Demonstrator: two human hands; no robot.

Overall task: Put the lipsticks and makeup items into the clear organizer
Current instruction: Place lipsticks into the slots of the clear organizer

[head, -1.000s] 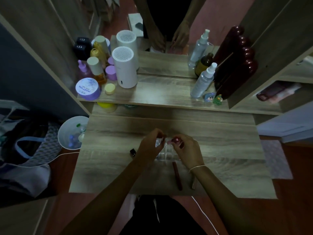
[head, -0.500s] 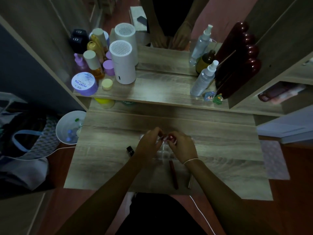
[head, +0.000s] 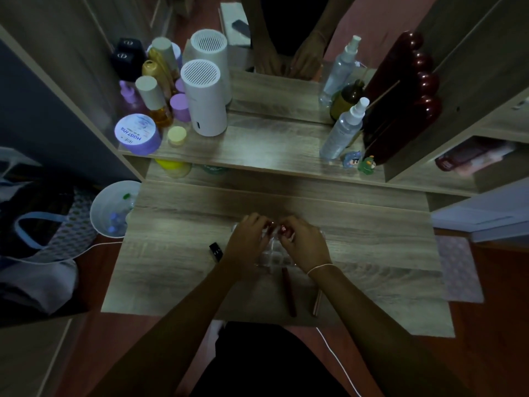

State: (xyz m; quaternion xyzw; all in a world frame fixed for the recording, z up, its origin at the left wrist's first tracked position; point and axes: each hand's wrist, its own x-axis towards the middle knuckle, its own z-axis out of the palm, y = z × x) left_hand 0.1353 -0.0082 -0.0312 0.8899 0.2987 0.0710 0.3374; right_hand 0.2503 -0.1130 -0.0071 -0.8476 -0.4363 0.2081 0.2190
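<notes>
The clear organizer (head: 275, 257) lies on the wooden desk (head: 372, 253), mostly covered by both hands. My left hand (head: 246, 241) rests on its left side with fingers pinched at the far edge. My right hand (head: 304, 244) pinches a small red lipstick (head: 283, 230) over the organizer's far cells. Whether the left fingers also touch the red item is unclear. A dark red pencil-shaped stick (head: 288, 292) and a thin pale stick (head: 316, 302) lie on the desk near the front edge. A small black lipstick (head: 216, 251) lies left of my left hand.
A raised shelf (head: 257, 150) behind holds a white cylinder device (head: 203, 98), a purple jar (head: 137, 134), bottles, a spray bottle (head: 342, 130) and small figurines (head: 360, 163). A mirror stands behind it. A white bin (head: 110, 209) and a bag (head: 40, 224) sit to the left.
My right hand has moved the red lipstick a little to the left, closer to my left hand. Both hands stay over the organizer.
</notes>
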